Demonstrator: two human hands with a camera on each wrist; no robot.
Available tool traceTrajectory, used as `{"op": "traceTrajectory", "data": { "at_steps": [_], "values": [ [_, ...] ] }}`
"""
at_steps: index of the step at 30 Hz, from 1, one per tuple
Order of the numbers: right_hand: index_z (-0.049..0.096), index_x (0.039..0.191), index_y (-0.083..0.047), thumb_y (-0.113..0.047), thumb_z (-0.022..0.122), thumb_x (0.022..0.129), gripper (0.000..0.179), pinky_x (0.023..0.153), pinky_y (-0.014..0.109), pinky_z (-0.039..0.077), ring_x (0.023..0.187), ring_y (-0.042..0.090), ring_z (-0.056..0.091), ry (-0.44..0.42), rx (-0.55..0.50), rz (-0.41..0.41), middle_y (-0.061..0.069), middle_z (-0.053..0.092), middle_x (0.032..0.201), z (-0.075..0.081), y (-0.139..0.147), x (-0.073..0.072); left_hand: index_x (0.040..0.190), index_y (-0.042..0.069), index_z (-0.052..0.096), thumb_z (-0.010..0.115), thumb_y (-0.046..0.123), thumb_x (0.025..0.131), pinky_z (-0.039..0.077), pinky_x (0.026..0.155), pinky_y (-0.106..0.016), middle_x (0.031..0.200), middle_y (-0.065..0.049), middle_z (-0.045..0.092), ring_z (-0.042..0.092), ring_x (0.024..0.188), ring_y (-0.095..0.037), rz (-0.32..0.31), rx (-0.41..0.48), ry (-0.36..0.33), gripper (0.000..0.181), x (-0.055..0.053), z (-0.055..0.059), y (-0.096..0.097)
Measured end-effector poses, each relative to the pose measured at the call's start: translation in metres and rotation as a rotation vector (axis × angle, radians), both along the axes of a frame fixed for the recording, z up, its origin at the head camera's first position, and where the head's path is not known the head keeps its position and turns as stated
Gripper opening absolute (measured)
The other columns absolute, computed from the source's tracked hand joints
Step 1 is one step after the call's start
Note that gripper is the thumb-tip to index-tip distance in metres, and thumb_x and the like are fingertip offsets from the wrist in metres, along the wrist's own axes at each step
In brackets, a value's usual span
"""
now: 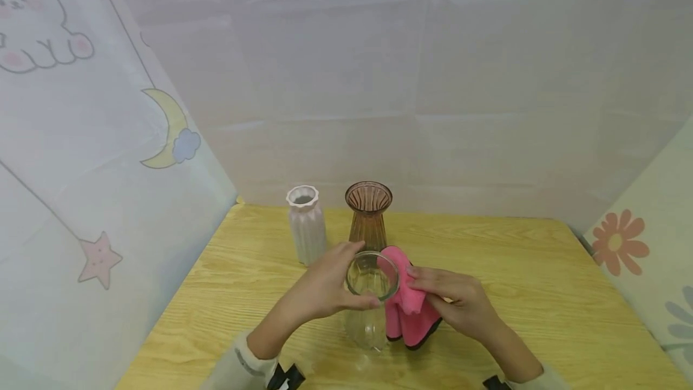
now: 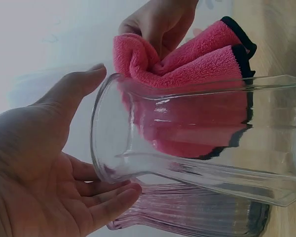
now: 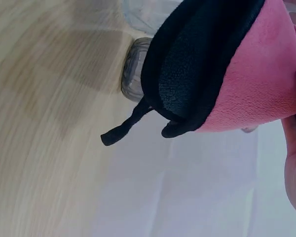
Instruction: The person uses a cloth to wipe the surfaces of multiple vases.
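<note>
A clear glass vase stands upright on the table in front of me. My left hand spans its rim, thumb on the near side and fingers on the far side; the left wrist view shows the palm facing the mouth. My right hand pinches a pink cloth with a dark edge, held against the vase's right side. Through the glass in the left wrist view, the cloth hangs in folds. In the right wrist view, the cloth's dark underside and a black loop show; most of that hand is hidden.
Behind the clear vase stands a brown ribbed glass vase. A pale pink pleated vase stands to its left. All are on a yellow wood-grain table, with a pale sheet wall behind and printed sheets at both sides.
</note>
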State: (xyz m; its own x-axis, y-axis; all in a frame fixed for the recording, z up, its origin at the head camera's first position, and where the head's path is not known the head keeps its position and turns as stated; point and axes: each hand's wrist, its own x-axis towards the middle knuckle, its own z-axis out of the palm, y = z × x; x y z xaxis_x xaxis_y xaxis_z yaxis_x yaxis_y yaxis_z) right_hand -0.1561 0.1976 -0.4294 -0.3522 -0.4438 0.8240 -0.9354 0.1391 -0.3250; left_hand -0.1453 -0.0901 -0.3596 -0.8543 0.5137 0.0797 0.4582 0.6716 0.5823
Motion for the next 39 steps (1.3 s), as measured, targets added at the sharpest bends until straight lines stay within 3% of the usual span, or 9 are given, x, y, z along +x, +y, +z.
{"op": "traceTrajectory", "data": {
  "at_steps": [8,19,31,39],
  "values": [
    [0.077,0.109,0.0,-0.015,0.058,0.103,0.025,0.099,0.021,0.049,0.118,0.017,0.066,-0.019,-0.016,0.015,0.017,0.074,0.112,-0.005,-0.008,-0.001,0.151,0.003,0.043,0.082,0.058,0.077,0.05,0.103,-0.044,0.144,-0.011,0.054,0.057,0.124,-0.024,0.014,-0.043,0.004,0.1,0.0,-0.005,0.003],
    [0.077,0.107,0.003,-0.014,0.063,0.1,0.022,0.094,0.022,0.052,0.117,0.014,0.067,-0.057,-0.058,0.059,0.017,0.075,0.108,-0.014,-0.013,-0.001,0.147,0.006,0.049,0.084,0.057,0.075,0.054,0.093,-0.037,0.125,-0.006,0.064,0.061,0.111,-0.018,-0.011,-0.039,-0.002,0.095,-0.004,0.0,0.002],
    [0.078,0.107,-0.002,-0.015,0.06,0.102,0.023,0.097,0.022,0.051,0.115,0.016,0.068,-0.068,0.044,0.064,0.014,0.076,0.108,-0.019,-0.017,0.001,0.15,0.007,0.046,0.084,0.058,0.075,0.053,0.098,-0.036,0.134,-0.007,0.062,0.062,0.117,-0.018,-0.026,-0.046,-0.032,0.098,-0.008,-0.002,0.001],
    [0.079,0.106,-0.01,-0.015,0.063,0.101,0.017,0.094,0.022,0.053,0.108,0.02,0.071,-0.097,0.119,0.058,0.01,0.077,0.106,-0.019,-0.017,0.001,0.15,0.008,0.045,0.085,0.054,0.077,0.053,0.096,-0.032,0.14,-0.007,0.058,0.065,0.115,-0.017,-0.082,-0.022,-0.045,0.095,-0.012,-0.003,-0.005]
  ]
}}
